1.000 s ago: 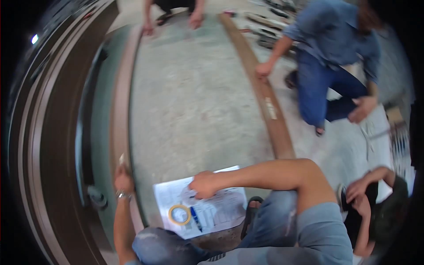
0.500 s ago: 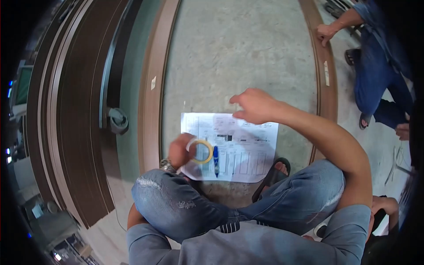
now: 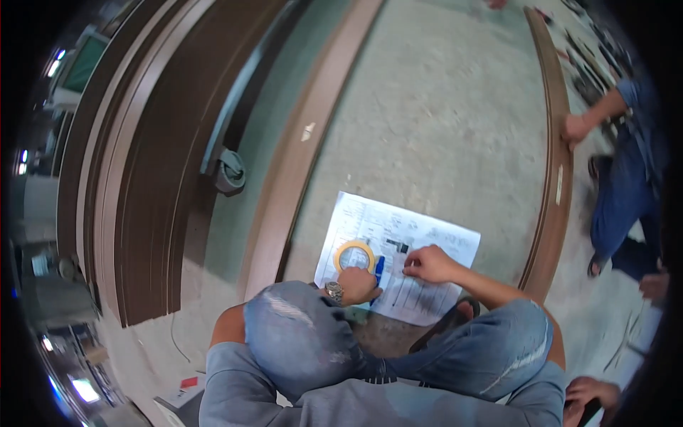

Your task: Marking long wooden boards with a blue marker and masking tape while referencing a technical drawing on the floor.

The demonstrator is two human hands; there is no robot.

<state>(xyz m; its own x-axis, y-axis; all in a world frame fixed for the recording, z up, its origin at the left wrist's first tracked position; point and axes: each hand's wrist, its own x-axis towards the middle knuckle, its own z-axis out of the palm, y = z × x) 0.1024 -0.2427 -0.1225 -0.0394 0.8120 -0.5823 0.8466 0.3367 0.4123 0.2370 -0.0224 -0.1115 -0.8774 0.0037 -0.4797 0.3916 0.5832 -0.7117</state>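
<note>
A printed sheet (image 3: 447, 238) with tables and small drawings lies on the floor in front of me. Over its lower left part is my left hand (image 3: 359, 283), a metal watch on the wrist. It covers the lower edge of a yellow tape roll (image 3: 344, 250) and reaches a blue pen (image 3: 379, 267), whose lower part it partly hides. Whether its fingers grip either one does not show. My right hand (image 3: 431, 265) hovers at or touches the middle of the sheet, fingers curled together, with nothing visible in them.
Long brown boards (image 3: 307, 149) run along the left, with a stack of dark panels (image 3: 178, 142) beyond. A grey roll (image 3: 230, 173) stands by the stack. Another long board (image 3: 553, 171) lies at right, where a co-worker's hand (image 3: 575, 129) rests. My sandalled foot (image 3: 455, 317) is beside the sheet.
My view has turned, so everything appears tilted and shifted right. My right hand has come down from above the sheet's top edge, its pointing finger now curled. My left hand has moved toward the pen.
</note>
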